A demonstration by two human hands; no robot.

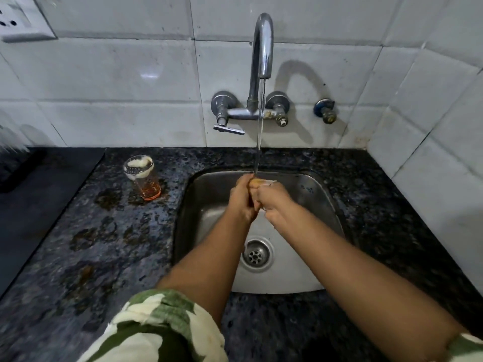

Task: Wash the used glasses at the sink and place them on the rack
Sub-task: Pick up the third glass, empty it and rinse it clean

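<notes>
Over the steel sink [321, 194], my left hand [241, 201] and my right hand [273, 202] are closed together around a glass [261, 182]. Only its orange-tinted top edge shows between my fingers. Water runs from the curved tap [262, 48] straight down onto the glass and my hands. A second glass [142, 177] with an orange base and foam inside stands upright on the dark granite counter [104, 244], to the left of the sink.
The drain [256, 255] lies below my forearms. A tap lever [228, 129] sticks out at the wall. A dark mat or tray [34, 194] covers the counter's left end. A white socket [15, 19] is on the tiled wall at upper left.
</notes>
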